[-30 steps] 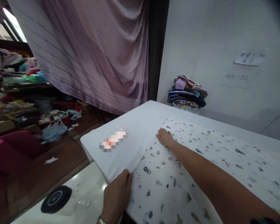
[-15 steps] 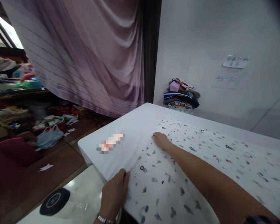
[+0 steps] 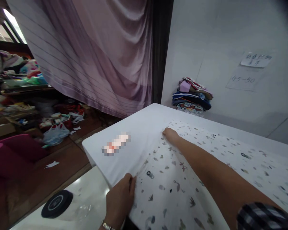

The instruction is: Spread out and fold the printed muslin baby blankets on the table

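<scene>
A white printed cloth [image 3: 169, 198] with small grey, green and brown motifs lies over the white-covered table [image 3: 144, 118] and hangs toward me at the front. My left hand [image 3: 121, 196], with a metal watch band at the wrist, is closed on the cloth's left edge near the table's front. Farther along that same edge, my right hand [image 3: 172, 136] pinches the cloth, fingers curled down. The edge runs fairly straight between both hands. A pixelated pale and orange item [image 3: 116, 143] lies on the table to their left; its kind is unclear.
Folded fabrics [image 3: 192, 95] are stacked against the wall beyond the table. A round black lid [image 3: 57, 203] rests on a lower white surface at left front. A purple curtain [image 3: 110, 57] hangs behind. Plastic bags [image 3: 55, 134] and clutter cover the floor at left.
My right hand still pinches the cloth edge and my left hand keeps its hold. The view has shifted slightly, and more of the right checked sleeve shows.
</scene>
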Demonstrator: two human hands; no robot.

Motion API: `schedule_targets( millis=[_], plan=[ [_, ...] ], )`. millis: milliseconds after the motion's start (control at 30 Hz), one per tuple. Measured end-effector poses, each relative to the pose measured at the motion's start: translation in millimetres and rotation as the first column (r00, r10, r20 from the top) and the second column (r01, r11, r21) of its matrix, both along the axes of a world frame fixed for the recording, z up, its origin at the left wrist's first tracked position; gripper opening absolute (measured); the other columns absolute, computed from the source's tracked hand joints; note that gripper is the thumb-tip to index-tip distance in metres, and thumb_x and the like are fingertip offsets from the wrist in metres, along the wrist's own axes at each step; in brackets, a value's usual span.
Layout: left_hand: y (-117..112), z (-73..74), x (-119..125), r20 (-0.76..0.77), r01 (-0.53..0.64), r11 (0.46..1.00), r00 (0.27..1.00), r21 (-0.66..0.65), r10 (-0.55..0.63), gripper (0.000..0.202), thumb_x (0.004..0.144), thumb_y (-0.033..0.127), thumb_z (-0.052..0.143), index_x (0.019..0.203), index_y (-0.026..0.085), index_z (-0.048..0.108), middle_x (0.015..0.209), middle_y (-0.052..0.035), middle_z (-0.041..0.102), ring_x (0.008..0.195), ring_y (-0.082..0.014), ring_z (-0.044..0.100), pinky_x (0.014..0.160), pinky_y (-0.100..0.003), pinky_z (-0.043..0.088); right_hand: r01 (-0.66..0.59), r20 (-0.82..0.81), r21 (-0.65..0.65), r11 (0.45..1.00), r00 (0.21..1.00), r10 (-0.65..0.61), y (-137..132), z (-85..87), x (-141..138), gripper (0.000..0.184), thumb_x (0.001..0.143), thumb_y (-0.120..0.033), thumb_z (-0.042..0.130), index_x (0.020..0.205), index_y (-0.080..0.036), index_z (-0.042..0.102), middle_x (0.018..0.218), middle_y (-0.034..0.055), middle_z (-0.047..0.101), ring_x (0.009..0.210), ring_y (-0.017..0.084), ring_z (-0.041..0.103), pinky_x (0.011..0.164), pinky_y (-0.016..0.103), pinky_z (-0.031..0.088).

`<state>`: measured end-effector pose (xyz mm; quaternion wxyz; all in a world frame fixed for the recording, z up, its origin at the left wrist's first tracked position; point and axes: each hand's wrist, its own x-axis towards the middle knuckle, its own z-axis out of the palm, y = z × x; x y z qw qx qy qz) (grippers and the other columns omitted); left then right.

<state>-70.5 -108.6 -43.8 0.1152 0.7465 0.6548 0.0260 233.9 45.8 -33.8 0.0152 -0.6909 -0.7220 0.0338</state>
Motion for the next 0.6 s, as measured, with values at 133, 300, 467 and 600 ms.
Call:
schedule_targets(
  millis=[133, 300, 467, 600],
  plan=[
    [1, 0.8, 0, 0.005, 0.005, 1.000, 1.000, -0.031, -0.005, 0.029, 0.093, 0.042, 0.028, 0.083, 0.024, 0.048, 0.074, -0.0002, 0.066, 0.072, -0.0214, 0.064, 0.055, -0.028, 0.029, -0.087, 0.037, -0.020, 0.996, 0.995, 0.088, 7, 0.4, 5, 0.023, 0.083, -0.009, 0.045, 0.091, -0.016, 0.066, 0.106, 0.0104, 0.060, 0.097, 0.019, 0.055, 0.076, 0.024, 0.039],
    [0, 2.9, 0, 0.003, 0.008, 0.998, 1.000, -0.058, -0.008, 0.029, 0.093, 0.042, 0.028, 0.084, 0.024, 0.048, 0.074, -0.0005, 0.066, 0.074, -0.0209, 0.064, 0.056, -0.028, 0.030, -0.143, 0.060, -0.033, 0.989, 0.988, 0.144, 10, 4.6, 9, 0.020, 0.083, -0.010, 0.045, 0.092, -0.016, 0.062, 0.102, 0.0086, 0.061, 0.089, 0.017, 0.056, 0.071, 0.023, 0.037],
    [1, 2.5, -1, 0.012, 0.000, 0.997, 1.000, -0.074, 0.001, 0.030, 0.093, 0.042, 0.027, 0.085, 0.023, 0.049, 0.076, -0.0011, 0.067, 0.076, -0.0202, 0.064, 0.058, -0.028, 0.032, -0.123, 0.065, -0.015, 0.992, 0.990, 0.124, 13, 4.2, 3, 0.021, 0.084, -0.009, 0.042, 0.093, -0.015, 0.060, 0.100, 0.0102, 0.061, 0.086, 0.019, 0.056, 0.070, 0.025, 0.038],
    [2, 0.8, 0, 0.012, -0.004, 0.998, 1.000, -0.063, 0.005, 0.031, 0.093, 0.043, 0.027, 0.083, 0.024, 0.048, 0.074, -0.0007, 0.067, 0.073, -0.0206, 0.064, 0.057, -0.029, 0.031, -0.088, 0.046, 0.001, 0.996, 0.995, 0.087, 15, -1.7, -1, 0.023, 0.082, -0.007, 0.042, 0.095, -0.013, 0.060, 0.103, 0.0119, 0.060, 0.087, 0.020, 0.057, 0.072, 0.027, 0.039]
  ],
)
